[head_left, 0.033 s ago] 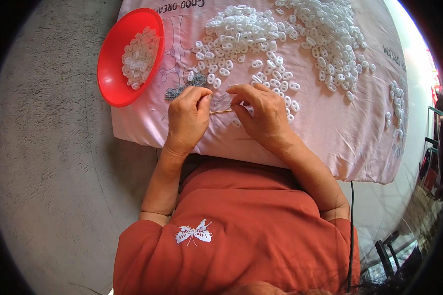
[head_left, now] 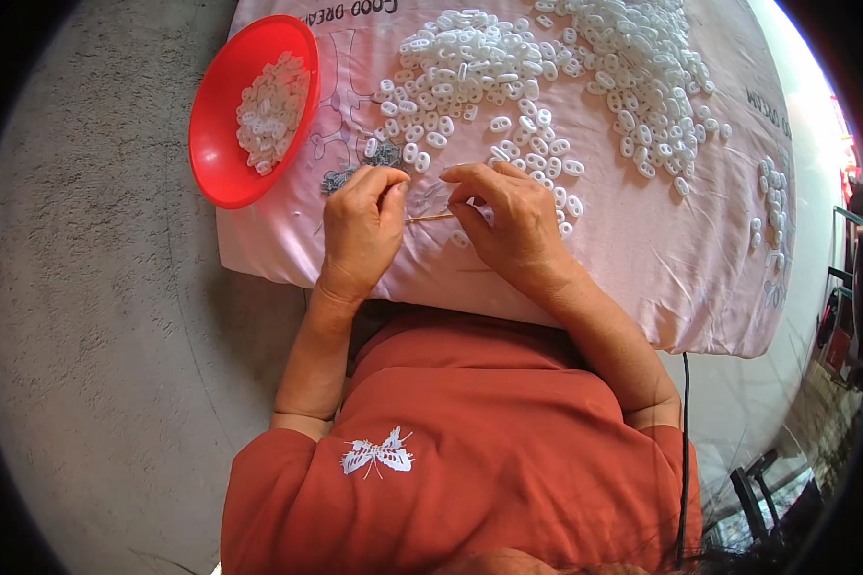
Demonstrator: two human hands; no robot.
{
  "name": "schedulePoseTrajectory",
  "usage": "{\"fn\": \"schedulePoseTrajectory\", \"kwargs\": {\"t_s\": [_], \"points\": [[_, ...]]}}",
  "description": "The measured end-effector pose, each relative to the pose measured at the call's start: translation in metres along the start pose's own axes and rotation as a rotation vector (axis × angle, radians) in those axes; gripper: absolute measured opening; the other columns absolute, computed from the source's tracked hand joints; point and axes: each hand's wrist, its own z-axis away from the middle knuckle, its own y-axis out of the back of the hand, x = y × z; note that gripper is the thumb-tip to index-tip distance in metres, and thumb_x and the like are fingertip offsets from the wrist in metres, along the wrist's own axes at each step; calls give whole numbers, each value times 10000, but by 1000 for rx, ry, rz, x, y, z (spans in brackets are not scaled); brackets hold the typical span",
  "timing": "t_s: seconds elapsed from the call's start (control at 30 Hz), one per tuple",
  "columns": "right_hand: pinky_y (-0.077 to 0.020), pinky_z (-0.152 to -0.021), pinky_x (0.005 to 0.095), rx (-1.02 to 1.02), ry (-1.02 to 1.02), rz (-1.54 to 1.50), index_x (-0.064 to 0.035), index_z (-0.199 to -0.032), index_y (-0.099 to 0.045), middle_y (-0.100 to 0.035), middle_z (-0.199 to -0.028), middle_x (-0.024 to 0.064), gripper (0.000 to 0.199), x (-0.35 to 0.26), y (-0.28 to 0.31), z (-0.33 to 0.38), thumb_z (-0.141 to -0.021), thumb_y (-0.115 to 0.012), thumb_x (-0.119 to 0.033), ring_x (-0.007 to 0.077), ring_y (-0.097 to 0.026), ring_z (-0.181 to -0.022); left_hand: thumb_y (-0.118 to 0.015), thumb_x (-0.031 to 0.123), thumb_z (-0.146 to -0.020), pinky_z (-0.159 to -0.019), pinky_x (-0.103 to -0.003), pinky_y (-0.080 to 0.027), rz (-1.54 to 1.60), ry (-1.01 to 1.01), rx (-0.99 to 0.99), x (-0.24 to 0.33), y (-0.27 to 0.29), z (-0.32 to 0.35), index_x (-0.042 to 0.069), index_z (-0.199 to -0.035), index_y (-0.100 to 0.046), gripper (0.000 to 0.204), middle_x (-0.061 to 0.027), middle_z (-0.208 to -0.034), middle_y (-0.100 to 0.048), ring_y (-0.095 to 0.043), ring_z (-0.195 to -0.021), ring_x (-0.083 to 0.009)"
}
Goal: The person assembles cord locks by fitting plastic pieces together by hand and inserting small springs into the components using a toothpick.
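Observation:
My left hand (head_left: pixel 362 225) is closed in a pinch above the near part of the cloth-covered table. Whatever its fingertips hold is too small or hidden to name. My right hand (head_left: pixel 510 216) is curled, thumb and fingers bent together, around one end of a thin brass-coloured rod (head_left: pixel 431 218). That rod spans the gap between the hands; its left end disappears at my left hand. Small white oval plastic pieces (head_left: pixel 479 62) with two holes each lie heaped just beyond. A few sit beside and under my right hand. Small grey pieces (head_left: pixel 338 180) lie beyond my left hand.
A red bowl (head_left: pixel 213 144) holding whitish pieces stands at the table's left edge. Another large heap of white pieces (head_left: pixel 642 105) spreads at the far right, with a small group (head_left: pixel 775 206) near the right edge. Pink printed cloth (head_left: pixel 633 268) covers the table. A black cable (head_left: pixel 685 450) hangs at my right.
My left hand has shifted very slightly to the left. My right hand stays in place.

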Motion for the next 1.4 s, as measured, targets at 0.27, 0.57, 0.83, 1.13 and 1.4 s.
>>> {"fn": "schedulePoseTrajectory", "kwargs": {"t_s": [0.27, 0.57, 0.83, 1.13, 1.4], "points": [[-552, -662, 362, 13, 27, 35, -85, -1057, -690, -714, -812, 52, 318, 2, -11, 1, -755, -741, -4, 243, -670, -736, -667, -33, -839, -661, -353, -518, -26, -14, -10, -9, 8, -4, 19, -937, -691, 113, -111, -891, -653, -655, -726, -257], [-544, -660, 356, 30, 38, 51, -85, -1071, -694, -708, -813, 49, 321, 4, -4, 0, -764, -759, -19, 245, -658, -715, -700, -12, -811, -659, -375, -511, -75, -3, -11, -8, 5, -3, 32, -913, -677, 114, -107, -890, -636, -646, -733, -276], [-521, -632, 325, 98, 23, -4, -72, -1066, -702, -716, -838, 49, 274, 6, 1, -2, -802, -759, -24, 205, -640, -677, -657, -11, -836, -727, -424, -506, -177, -77, -30, -9, 4, -5, 31, -918, -642, 93, -129, -899, -629, -649, -833, -349], [-527, -614, 304, 78, 4, -28, -64, -1059, -704, -721, -862, 62, 233, 3, 2, -2, -833, -738, -18, 198, -662, -709, -602, -42, -884, -712, -405, -504, 42, 76, -58, 0, 9, 1, 2, -950, -575, 84, -159, -877, -644, -654, -801, -332], [-535, -582, 302, -1, -43, -140, -42, -1026, -712, -729, -885, 101, 179, 1, -4, 3, -850, -730, -19, 200, -693, -673, -595, -47, -912, -669, -327, -512, 275, 76, -148, 16, 3, 8, -2, -992, -591, 92, -117, -823, -644, -648, -720, -201]]}}
